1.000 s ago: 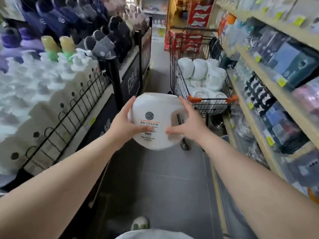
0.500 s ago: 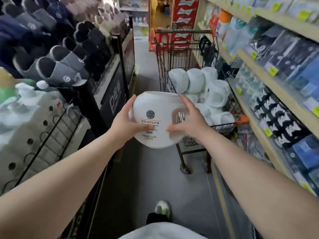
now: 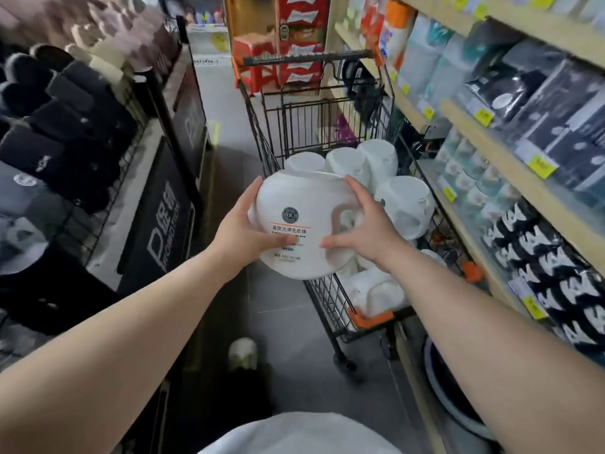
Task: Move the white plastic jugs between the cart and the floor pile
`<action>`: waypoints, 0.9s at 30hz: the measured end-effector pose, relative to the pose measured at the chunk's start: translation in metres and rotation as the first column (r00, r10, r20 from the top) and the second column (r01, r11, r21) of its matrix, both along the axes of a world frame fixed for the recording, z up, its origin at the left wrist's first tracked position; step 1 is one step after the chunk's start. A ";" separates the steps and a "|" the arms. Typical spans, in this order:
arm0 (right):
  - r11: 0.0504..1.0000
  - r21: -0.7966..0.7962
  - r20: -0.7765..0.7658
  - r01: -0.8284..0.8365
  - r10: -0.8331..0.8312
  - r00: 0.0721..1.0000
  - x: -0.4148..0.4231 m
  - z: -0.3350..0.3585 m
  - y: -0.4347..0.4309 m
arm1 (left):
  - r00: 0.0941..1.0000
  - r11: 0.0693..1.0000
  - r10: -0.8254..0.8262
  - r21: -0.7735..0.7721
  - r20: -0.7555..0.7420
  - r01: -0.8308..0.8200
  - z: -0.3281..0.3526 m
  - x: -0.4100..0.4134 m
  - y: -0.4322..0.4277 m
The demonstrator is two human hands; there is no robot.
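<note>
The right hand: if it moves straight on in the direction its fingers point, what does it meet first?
The right hand already lies on the white jug, its fingers pointing left, so probably the jug itself.

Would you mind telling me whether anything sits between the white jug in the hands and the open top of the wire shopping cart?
Nothing visible does. The left hand and right hand hold the round white plastic jug above the black wire shopping cart, whose top is open, though similar white jugs already fill much of it.

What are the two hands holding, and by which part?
A round white plastic tub with a printed label: the left hand holds its left side, the right hand its right side by the handle.
</note>
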State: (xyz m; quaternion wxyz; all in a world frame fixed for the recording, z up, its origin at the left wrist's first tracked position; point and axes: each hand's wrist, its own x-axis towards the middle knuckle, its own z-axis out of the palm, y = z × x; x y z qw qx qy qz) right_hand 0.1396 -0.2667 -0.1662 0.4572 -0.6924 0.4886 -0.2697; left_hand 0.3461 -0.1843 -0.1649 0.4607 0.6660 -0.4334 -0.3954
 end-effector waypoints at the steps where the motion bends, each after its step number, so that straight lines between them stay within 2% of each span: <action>1: 1.000 -0.002 -0.004 0.027 -0.027 1.000 0.001 -0.004 -0.015 | 0.999 0.999 -0.035 0.006 -0.004 0.035 -0.004 0.004 -0.022; 5: 0.985 0.030 -0.023 0.169 -0.169 0.985 0.003 -0.020 -0.069 | 0.976 0.975 -0.215 0.060 0.017 0.214 -0.019 0.020 -0.113; 10: 0.916 0.111 -0.082 0.385 -0.377 0.922 0.004 -0.043 -0.120 | 0.886 0.887 -0.453 0.148 0.101 0.437 -0.025 0.020 -0.209; 14: 0.836 0.167 -0.146 0.523 -0.503 0.852 -0.007 -0.065 -0.134 | 0.804 0.789 -0.594 0.212 0.023 0.577 -0.046 0.003 -0.263; 16: 0.804 0.144 -0.203 0.577 -0.546 0.813 -0.011 -0.081 -0.138 | 0.786 0.756 -0.618 0.252 -0.025 0.604 -0.062 -0.009 -0.282; 18: 0.788 0.089 -0.257 0.609 -0.572 0.779 -0.013 -0.102 -0.142 | 0.770 0.723 -0.623 0.275 -0.137 0.634 -0.082 -0.022 -0.297; 21: 0.765 0.018 -0.267 0.643 -0.616 0.741 -0.019 -0.136 -0.151 | 0.744 0.683 -0.607 0.296 -0.280 0.668 -0.115 -0.037 -0.315; 27: 0.721 -0.053 -0.215 0.691 -0.684 0.697 -0.019 -0.190 -0.164 | 0.742 0.694 -0.603 0.267 -0.292 0.669 -0.165 -0.056 -0.338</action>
